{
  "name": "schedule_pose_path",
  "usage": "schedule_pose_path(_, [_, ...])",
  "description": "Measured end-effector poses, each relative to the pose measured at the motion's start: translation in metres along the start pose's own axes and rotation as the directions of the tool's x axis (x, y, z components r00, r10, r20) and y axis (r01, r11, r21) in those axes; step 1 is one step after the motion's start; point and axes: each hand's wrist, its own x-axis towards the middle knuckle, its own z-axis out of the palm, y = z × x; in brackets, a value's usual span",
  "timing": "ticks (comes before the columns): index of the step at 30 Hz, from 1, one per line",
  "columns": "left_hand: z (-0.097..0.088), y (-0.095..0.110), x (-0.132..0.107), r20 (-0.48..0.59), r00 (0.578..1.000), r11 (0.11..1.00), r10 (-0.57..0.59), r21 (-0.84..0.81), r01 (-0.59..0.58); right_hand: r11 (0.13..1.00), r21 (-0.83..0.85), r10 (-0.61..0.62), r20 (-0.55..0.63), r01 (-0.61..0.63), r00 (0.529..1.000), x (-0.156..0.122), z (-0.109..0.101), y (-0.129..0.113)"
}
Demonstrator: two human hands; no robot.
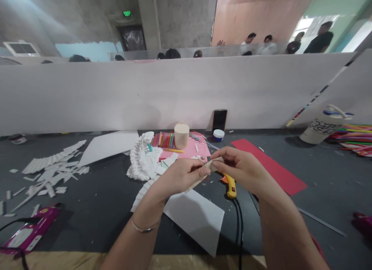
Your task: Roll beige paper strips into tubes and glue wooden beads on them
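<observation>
Between both hands is a thin cream-coloured strip [213, 164], pinched near the middle of the table; its exact material I cannot make out. My left hand [181, 175], with a bangle at the wrist, is closed on its left part. From the other side, my right hand [241, 165] holds the right end between thumb and fingers. Just below the right hand lies a yellow glue gun [231, 186] with a black cord. A white board [197, 217] lies under the left hand. Behind the hands stands a cream cylinder [181, 135] on a pink sheet [200, 149].
White ruffled material [139, 161], coloured sticks [162, 140] and white scraps [49, 181] lie leftward. A phone [219, 119] leans on the white partition [116, 95] behind a small jar [218, 135]. Rightward are a red sheet [270, 167], a metal ruler [321, 220] and a patterned tumbler [319, 126].
</observation>
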Motion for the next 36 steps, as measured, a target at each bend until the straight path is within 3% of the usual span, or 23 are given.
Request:
schedule_pose_path(6, [-0.005, -0.008, 0.006, 0.148, 0.983, 0.944, -0.107, -0.296, 0.147, 0.997, 0.071, 0.004, 0.005, -0.004, 1.000, 0.001, -0.008, 0.002])
schedule_pose_path(12, [-0.003, -0.009, 0.009, 0.085, 0.987, 0.900, -0.139, -0.405, 0.162, 0.995, 0.097, 0.009, -0.135, 0.004, 0.991, 0.003, -0.007, -0.003])
schedule_pose_path(21, [0.002, -0.011, 0.013, -0.080, 0.987, 0.931, -0.138, -0.350, 0.102, 0.998, 0.059, 0.030, 0.040, -0.033, 0.999, 0.004, -0.002, -0.003])
schedule_pose_path(30, [0.009, -0.008, 0.011, -0.127, 0.989, 0.962, -0.076, -0.269, 0.040, 0.999, 0.034, 0.017, 0.045, -0.018, 0.999, 0.008, 0.002, 0.000])
schedule_pose_path(36, [0.008, -0.005, 0.010, -0.158, 0.983, 0.962, -0.091, -0.269, 0.046, 0.993, 0.051, 0.109, 0.029, -0.111, 0.994, 0.005, 0.001, -0.003])
